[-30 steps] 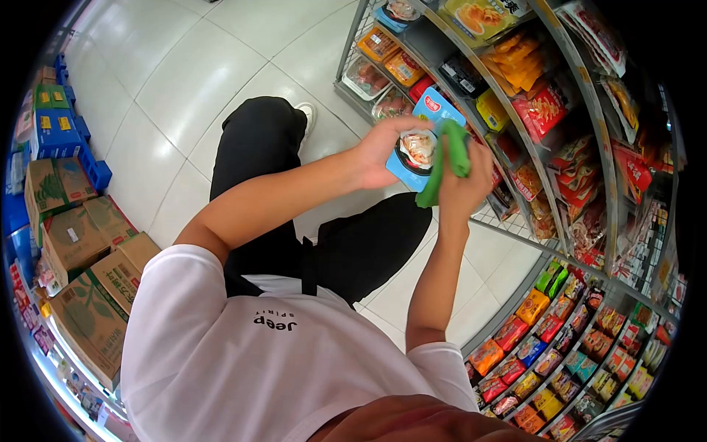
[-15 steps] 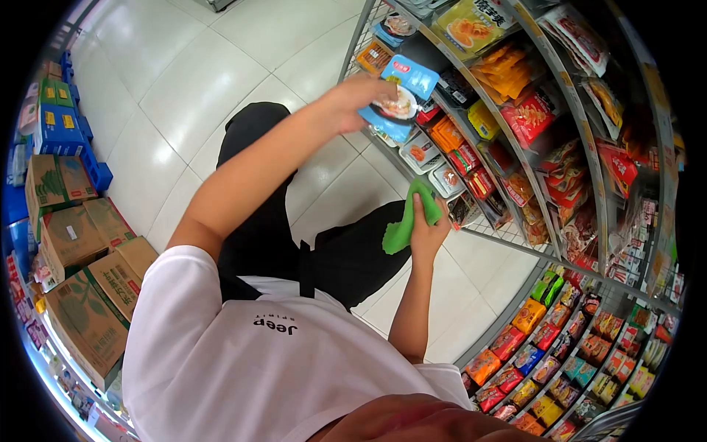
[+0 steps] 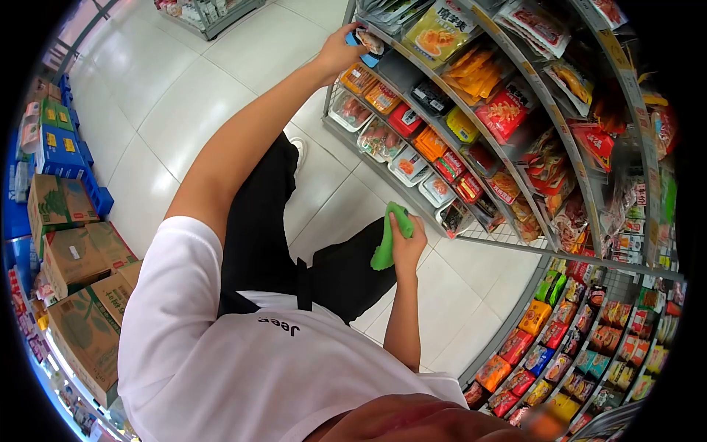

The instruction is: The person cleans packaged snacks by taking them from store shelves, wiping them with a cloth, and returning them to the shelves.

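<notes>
Left hand point(image 3: 341, 54) closed on a blue packet point(image 3: 370, 46) at the shelf rack point(image 3: 357, 147), right hand point(image 3: 409, 243) around a green cloth point(image 3: 385, 247)

Rack point(image 3: 352, 141) ahead and to the right; cartons point(image 3: 87, 324) stacked along the left — floor point(image 3: 169, 103) between. Left hand point(image 3: 341, 51) at the rack's far left corner, pack point(image 3: 366, 44) at its fingers. Trays point(image 3: 381, 138) on the lower levels, bags point(image 3: 504, 110) above. Right hand point(image 3: 409, 247) beside the right leg point(image 3: 346, 283), cloth point(image 3: 384, 249) in it. Packets point(image 3: 534, 317) in a second rack, right, nearer the body. Display stand point(image 3: 221, 31) far ahead — left of the first rack.
</notes>
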{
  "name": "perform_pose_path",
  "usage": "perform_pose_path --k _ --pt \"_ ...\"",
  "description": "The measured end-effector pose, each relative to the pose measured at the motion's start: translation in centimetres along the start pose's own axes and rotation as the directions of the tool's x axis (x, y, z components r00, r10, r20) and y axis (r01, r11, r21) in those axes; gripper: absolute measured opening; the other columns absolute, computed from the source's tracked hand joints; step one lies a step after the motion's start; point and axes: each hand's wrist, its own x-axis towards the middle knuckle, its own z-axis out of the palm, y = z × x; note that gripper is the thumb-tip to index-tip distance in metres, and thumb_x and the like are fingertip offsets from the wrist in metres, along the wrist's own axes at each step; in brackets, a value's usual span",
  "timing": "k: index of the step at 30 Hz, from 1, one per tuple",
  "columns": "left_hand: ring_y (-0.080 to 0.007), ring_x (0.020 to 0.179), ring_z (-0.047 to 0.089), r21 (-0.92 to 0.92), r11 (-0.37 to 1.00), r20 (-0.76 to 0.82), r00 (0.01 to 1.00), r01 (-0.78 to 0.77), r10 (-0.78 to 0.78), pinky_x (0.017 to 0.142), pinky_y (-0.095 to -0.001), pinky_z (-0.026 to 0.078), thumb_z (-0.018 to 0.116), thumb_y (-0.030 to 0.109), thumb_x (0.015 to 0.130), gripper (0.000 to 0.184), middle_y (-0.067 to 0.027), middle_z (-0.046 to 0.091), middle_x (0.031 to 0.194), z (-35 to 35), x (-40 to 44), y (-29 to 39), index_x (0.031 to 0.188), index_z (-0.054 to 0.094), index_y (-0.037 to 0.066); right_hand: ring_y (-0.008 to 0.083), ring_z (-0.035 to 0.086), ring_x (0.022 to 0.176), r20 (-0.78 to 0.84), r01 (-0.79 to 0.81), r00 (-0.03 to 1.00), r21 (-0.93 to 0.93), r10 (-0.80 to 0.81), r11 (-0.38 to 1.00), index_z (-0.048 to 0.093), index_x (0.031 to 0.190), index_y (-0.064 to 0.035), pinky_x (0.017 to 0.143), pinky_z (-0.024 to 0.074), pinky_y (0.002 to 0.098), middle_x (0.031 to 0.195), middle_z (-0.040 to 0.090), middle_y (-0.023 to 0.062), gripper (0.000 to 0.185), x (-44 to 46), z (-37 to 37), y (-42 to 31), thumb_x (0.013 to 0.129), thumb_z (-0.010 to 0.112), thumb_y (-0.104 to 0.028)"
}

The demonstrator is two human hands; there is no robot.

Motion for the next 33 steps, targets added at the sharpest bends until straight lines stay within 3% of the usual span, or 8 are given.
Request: perform_pose_path --k 5,6,9,13,16,19,28,33 --pt "-0.0358 0.096 0.069 0.606 0.698 -0.059 0.854 -0.381 0.517 0.086 -0.0452 0.055 0.071 0.016 0.091 0.045 -0.0222 0.068 0.108 1.4 2.3 -4.2 0.133 0.058 0.006 0.029 0.067 0.086 -0.026 -0.01 1.0 0.0 0.01 1.0 0.071 0.107 0.0101 0.081 0.0518 0.0351 0.096 0.068 0.0163 0.036 -0.9 0.2 0.8 0.088 0.082 -0.018" --pt "-0.0436 0.104 0.064 0.602 0.733 -0.019 0.912 -0.317 0.41 0.092 -0.0478 0.053 0.071 0.019 0.09 0.035 -0.0276 0.064 0.118 1.5 1.8 -3.6 0.122 0.065 0.006 0.0284 0.067 0.085 -0.025 -0.01 1.0 -0.008 0.009 1.0 0.071 0.107 0.01 0.079 0.0516 0.0348 0.095 0.068 0.0154 0.036 -1.1 0.1 0.8 0.088 0.082 -0.018" --pt "-0.0442 0.112 0.06 0.628 0.598 0.032 0.784 -0.498 0.619 0.098 -0.0479 0.05 0.073 0.023 0.09 0.032 -0.0286 0.059 0.128 1.8 1.4 -3.7 0.116 0.067 0.005 0.0277 0.066 0.084 -0.02 -0.063 0.998 0.023 0.064 0.998 0.071 0.107 0.0098 0.079 0.0514 0.0347 0.095 0.068 0.0149 0.036 -1.6 -0.1 1.5 0.088 0.082 -0.018" --pt "-0.0484 0.119 0.056 0.697 0.567 0.12 0.851 -0.439 0.512 0.104 -0.0503 0.046 0.071 0.028 0.092 0.04 -0.0306 0.055 0.133 2.1 1.9 -3.1 0.12 0.063 0.001 0.0271 0.066 0.084 -0.026 -0.064 0.998 0.028 0.065 0.998 0.071 0.107 0.0093 0.079 0.0513 0.0345 0.095 0.067 0.0145 0.036 -1.9 -0.2 1.4 0.089 0.082 -0.02" --pt "-0.052 0.115 0.055 0.54 0.781 0.071 0.941 -0.315 0.331 0.099 -0.0556 0.048 0.068 0.029 0.092 0.043 -0.0359 0.054 0.131 2.6 2.7 -2.3 0.117 0.061 -0.005 0.0272 0.066 0.084 -0.025 -0.073 0.997 0.026 0.074 0.997 0.071 0.107 0.0089 0.079 0.0514 0.0346 0.095 0.067 0.0144 0.036 -1.8 -0.1 1.4 0.089 0.082 -0.02" --pt "-0.0534 0.114 0.055 0.477 0.789 0.057 0.909 -0.387 0.412 0.097 -0.0566 0.048 0.064 0.034 0.093 0.049 -0.0362 0.055 0.125 2.1 3.5 -3.8 0.119 0.058 -0.008 0.0274 0.066 0.084 -0.02 -0.091 0.996 0.035 0.092 0.995 0.071 0.107 0.0087 0.079 0.0514 0.0344 0.095 0.067 0.0143 0.036 -1.9 0.0 1.4 0.089 0.082 -0.02" --pt "-0.0411 0.11 0.057 0.881 0.382 0.122 0.913 -0.28 0.389 0.089 -0.0505 0.05 0.071 0.043 0.09 0.052 -0.0236 0.054 0.118 2.3 -0.8 0.1 0.131 0.064 0.012 0.0264 0.067 0.084 -0.014 -0.098 0.995 0.034 0.099 0.995 0.071 0.107 0.0087 0.078 0.0517 0.0332 0.096 0.068 0.0142 0.034 -1.7 0.3 1.2 0.088 0.083 -0.017" --pt "-0.0367 0.112 0.056 0.91 0.302 0.154 0.908 -0.284 0.39 0.089 -0.0477 0.051 0.074 0.046 0.087 0.067 -0.0212 0.051 0.124 1.7 -1.0 1.1 0.136 0.056 0.004 0.0254 0.067 0.082 -0.002 -0.091 0.996 0.049 0.091 0.995 0.071 0.108 0.0088 0.077 0.0516 0.0326 0.094 0.068 0.0139 0.035 -1.7 0.6 1.1 0.088 0.083 -0.017"
